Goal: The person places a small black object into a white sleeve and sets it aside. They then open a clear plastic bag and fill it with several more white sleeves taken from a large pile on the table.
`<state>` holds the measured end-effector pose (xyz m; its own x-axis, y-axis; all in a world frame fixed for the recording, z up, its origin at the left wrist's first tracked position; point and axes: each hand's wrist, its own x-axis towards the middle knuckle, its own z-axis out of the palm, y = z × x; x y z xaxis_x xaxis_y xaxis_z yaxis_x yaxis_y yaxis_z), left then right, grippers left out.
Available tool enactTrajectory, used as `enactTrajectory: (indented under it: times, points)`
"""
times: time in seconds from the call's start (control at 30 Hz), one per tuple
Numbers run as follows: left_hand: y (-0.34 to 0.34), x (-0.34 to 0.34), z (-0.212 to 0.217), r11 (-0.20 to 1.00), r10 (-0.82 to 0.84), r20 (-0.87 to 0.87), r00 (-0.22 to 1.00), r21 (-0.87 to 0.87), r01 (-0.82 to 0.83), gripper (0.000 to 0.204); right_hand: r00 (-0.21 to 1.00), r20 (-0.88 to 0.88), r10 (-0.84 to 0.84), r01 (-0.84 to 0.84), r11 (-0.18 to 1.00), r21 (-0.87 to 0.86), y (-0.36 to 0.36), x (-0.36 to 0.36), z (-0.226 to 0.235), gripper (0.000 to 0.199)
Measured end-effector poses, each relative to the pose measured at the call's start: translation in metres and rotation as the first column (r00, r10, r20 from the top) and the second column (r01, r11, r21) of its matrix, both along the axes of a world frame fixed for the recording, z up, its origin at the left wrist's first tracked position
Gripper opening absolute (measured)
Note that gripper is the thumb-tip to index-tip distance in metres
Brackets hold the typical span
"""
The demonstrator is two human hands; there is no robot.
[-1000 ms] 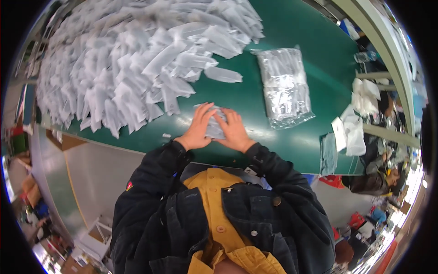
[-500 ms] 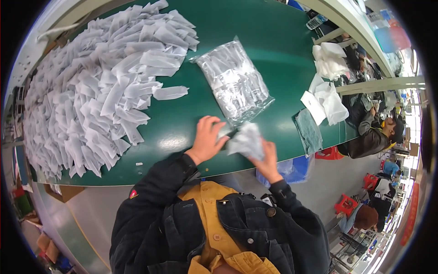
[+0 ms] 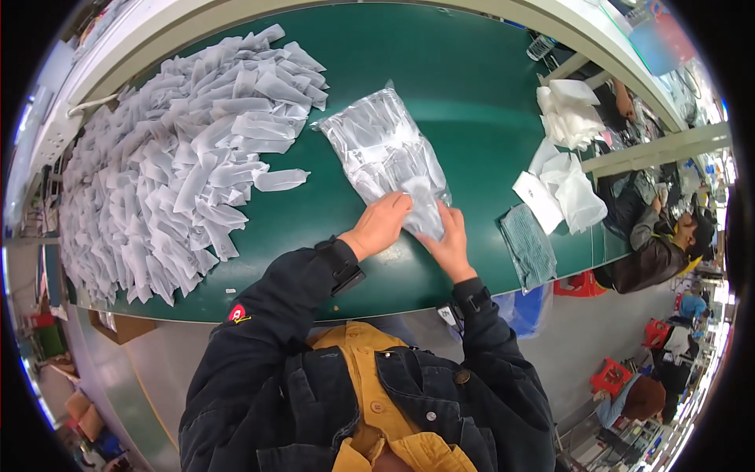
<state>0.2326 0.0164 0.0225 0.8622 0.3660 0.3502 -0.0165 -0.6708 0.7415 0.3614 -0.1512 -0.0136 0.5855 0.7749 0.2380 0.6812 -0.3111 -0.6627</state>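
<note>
A clear plastic bag (image 3: 381, 138) packed with several white pouches lies slanted on the green table in front of me. At its near end, my left hand (image 3: 383, 225) has its fingers closed on the edge of the bag. My right hand (image 3: 450, 245) pinches a crumpled translucent white pouch (image 3: 423, 203), which rests over the bag's near end. Whether that pouch is inside the opening or on top of it, I cannot tell. To the left spreads a large heap of similar white pouches (image 3: 169, 161), with one pouch (image 3: 281, 180) jutting out toward the bag.
Toward the right edge of the green table (image 3: 464, 59) lie white foam-like sheets (image 3: 568, 110), a white bag (image 3: 570, 189) and a folded grey-green cloth (image 3: 528, 245). A blue bin (image 3: 528, 311) stands below the edge. A co-worker (image 3: 657, 256) sits beyond on the right.
The white pouch in my right hand has moved up onto the bag's near end. My left hand, formerly spread beside the bag, has moved to its edge and closed there.
</note>
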Motion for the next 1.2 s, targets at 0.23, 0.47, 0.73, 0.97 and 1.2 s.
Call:
enactTrajectory:
  times: [0.23, 0.47, 0.73, 0.97, 1.2]
  points:
    - [-0.027, 0.004, -0.011, 1.000, -0.027, 0.100, 0.995, 0.014, 0.026, 0.014, 0.918, 0.167, -0.360, 0.387, 0.903, -0.185, 0.119, 0.002, -0.019, 0.091]
    - [0.047, -0.042, -0.015, 0.943, 0.258, -0.014, 0.966, 0.219, -0.249, 0.026, 0.981, 0.194, 0.001, 0.001, 1.000, -0.011, 0.058, 0.023, -0.003, 0.093]
    - [0.153, -0.154, -0.065, 0.664, 0.598, -0.193, 0.778, 0.663, -0.346, 0.053, 0.990, 0.075, -0.120, 0.104, 0.977, 0.188, 0.050, 0.005, 0.056, 0.041]
    - [0.103, -0.201, -0.043, 0.877, 0.446, -0.589, 0.674, 0.136, -0.462, 0.056, 0.840, -0.143, 0.524, -0.477, 0.838, 0.265, 0.210, -0.106, 0.044, 0.030]
    - [0.047, -0.252, -0.053, 0.859, 0.455, -0.566, 0.688, 0.074, -0.507, 0.038, 0.789, 0.102, 0.605, -0.609, 0.793, 0.003, 0.346, -0.165, -0.020, 0.032]
